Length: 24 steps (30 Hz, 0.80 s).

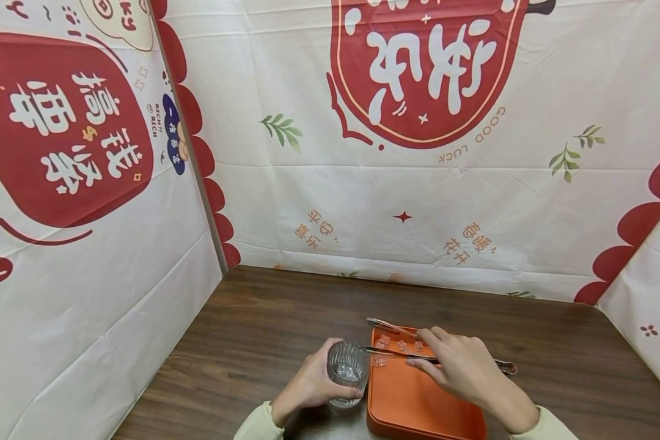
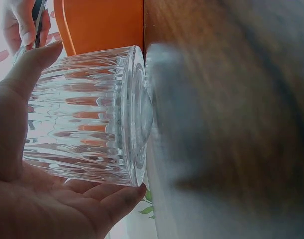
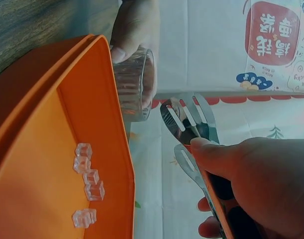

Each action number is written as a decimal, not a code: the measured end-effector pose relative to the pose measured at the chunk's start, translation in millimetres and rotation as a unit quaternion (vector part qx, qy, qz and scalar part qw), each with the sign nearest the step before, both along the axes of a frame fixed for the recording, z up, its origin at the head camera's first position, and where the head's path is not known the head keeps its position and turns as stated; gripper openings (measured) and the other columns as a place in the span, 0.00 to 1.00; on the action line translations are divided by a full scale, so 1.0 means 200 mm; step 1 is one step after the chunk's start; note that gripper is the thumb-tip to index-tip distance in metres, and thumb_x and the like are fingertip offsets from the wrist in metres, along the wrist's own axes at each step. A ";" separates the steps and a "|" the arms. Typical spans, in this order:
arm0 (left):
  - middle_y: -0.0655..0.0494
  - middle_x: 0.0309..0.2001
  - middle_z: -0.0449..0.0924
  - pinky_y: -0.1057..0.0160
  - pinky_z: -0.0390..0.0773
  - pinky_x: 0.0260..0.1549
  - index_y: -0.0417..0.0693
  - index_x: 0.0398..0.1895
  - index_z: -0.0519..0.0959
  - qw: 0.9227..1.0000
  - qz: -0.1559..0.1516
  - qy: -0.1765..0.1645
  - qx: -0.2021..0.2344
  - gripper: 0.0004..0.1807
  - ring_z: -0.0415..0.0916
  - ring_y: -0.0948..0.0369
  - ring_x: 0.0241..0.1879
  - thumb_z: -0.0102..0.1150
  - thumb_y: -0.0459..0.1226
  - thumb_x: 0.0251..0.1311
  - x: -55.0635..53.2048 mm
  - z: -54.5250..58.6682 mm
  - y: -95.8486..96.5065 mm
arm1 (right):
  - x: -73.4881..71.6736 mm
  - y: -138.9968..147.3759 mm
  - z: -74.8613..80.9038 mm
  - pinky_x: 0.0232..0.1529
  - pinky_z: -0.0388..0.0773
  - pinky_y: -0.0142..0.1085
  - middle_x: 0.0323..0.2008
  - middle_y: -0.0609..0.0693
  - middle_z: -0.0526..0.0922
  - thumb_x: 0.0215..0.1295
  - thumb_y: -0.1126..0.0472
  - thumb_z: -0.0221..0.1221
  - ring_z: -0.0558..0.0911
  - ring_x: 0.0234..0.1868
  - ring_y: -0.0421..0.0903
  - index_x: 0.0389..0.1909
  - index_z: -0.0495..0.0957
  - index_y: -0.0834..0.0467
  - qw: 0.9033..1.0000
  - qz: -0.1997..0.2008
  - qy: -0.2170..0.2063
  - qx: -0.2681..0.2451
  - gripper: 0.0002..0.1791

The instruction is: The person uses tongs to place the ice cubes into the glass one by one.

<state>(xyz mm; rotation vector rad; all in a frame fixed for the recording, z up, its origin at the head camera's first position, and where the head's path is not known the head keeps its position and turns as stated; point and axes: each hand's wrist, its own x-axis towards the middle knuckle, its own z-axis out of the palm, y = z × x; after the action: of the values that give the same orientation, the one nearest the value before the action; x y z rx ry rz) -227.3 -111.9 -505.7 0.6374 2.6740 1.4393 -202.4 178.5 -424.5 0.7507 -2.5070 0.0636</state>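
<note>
My left hand [image 1: 315,377] grips a clear ribbed glass [image 1: 357,391] at the left side of an orange tray [image 1: 412,394]. A few clear cubes [image 1: 345,370] lie inside the glass. In the left wrist view, thumb and fingers wrap the glass, its base close over the tabletop. My right hand [image 1: 464,366] holds metal tongs [image 1: 389,352] above the tray, thumb on one arm and fingers on the other. The tongs' slotted ends [image 3: 191,119] stand apart, with nothing between them, near the glass rim. Several clear ice-like cubes [image 3: 89,177] sit in the tray's far part.
The dark wood table [image 1: 242,354] extends around the tray. White printed cloth [image 1: 286,208] hangs behind it, and another cloth panel [image 1: 121,293] stands along the left. The tray has a raised wall [image 3: 123,149] on the side toward the glass.
</note>
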 end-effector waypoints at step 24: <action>0.55 0.45 0.83 0.62 0.77 0.42 0.54 0.61 0.68 1.000 -0.001 -0.003 0.003 0.48 0.80 0.60 0.42 0.84 0.51 0.33 0.00 0.00 0.00 | -0.02 0.15 -0.01 0.14 0.63 0.32 0.32 0.44 0.84 0.55 0.32 0.64 0.72 0.15 0.38 0.41 0.79 0.50 0.996 -0.052 -0.071 0.008 0.26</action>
<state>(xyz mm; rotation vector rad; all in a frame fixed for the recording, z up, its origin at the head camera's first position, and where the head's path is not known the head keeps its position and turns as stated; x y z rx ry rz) -227.4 -112.7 -505.9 0.6351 2.6655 1.4477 -206.0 207.6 -427.1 0.6409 -2.6807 0.0626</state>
